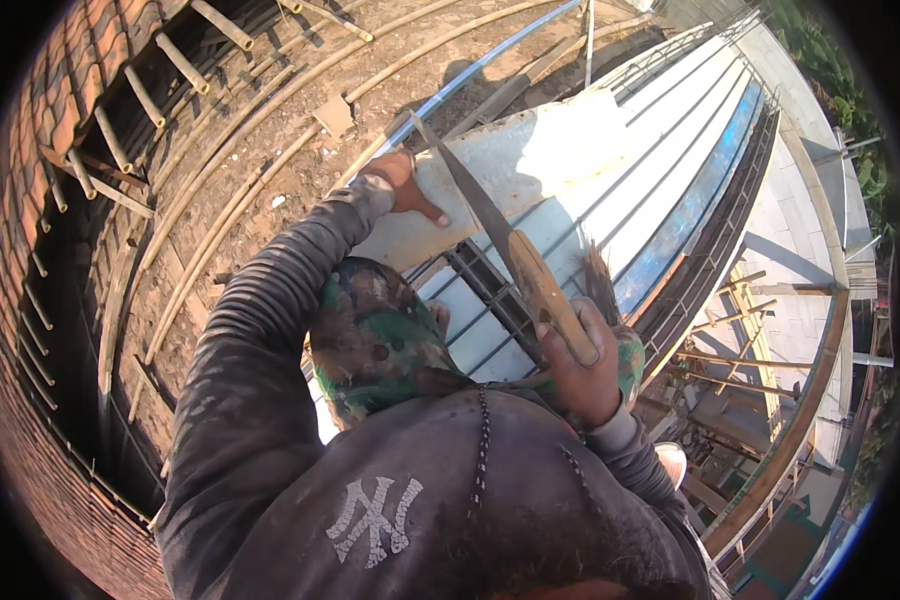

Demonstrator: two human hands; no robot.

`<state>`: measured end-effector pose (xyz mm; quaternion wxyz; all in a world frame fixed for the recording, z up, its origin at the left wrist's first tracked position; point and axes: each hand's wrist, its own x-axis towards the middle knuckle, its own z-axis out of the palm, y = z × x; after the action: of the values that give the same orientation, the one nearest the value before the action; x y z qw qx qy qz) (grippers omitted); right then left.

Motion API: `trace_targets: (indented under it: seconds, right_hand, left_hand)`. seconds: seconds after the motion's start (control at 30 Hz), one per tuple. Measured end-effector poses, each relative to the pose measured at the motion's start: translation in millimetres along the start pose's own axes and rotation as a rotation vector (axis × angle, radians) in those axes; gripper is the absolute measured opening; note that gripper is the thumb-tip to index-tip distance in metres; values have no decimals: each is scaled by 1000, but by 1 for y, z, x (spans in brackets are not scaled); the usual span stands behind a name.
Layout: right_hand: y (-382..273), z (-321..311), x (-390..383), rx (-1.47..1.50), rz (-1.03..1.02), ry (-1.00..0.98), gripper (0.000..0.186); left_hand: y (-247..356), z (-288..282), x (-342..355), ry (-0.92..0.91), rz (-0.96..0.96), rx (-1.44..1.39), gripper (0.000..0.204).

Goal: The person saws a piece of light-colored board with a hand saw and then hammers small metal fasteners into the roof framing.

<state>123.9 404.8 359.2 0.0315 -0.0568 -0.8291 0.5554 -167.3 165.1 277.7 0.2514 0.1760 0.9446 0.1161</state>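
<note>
My right hand [582, 365] is closed around the wooden handle of a handsaw [480, 205]. The saw's long, dull metal blade tapers up and to the left, passing over a pale, stained flat sheet [485, 160]. On that sheet's left edge, my left hand [402, 183] has its thumb laid across the top face, with the other fingers at the edge and partly hidden. Whether the blade touches the sheet is hard to tell. My camouflage-clad knees are bent close behind the sheet.
Dark metal bars cross white and blue panels [660, 150] beneath and beyond the sheet. A tiled roof [70, 100] with bamboo ends curves along the left. Long bamboo poles [270, 150] lie over dirt. Wooden scaffolding [740, 360] stands at a lower level on the right.
</note>
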Motion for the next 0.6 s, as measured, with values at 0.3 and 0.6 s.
trace_targets:
  seconds: [0.3,0.6]
  right_hand:
    - [21,3,5,-9,-13,0,12]
    - [68,29,31,68,-106,61,12]
  left_hand:
    - [3,-1,-8,6,4,-65,113]
    - [12,-3,-2,21,-21,22,104]
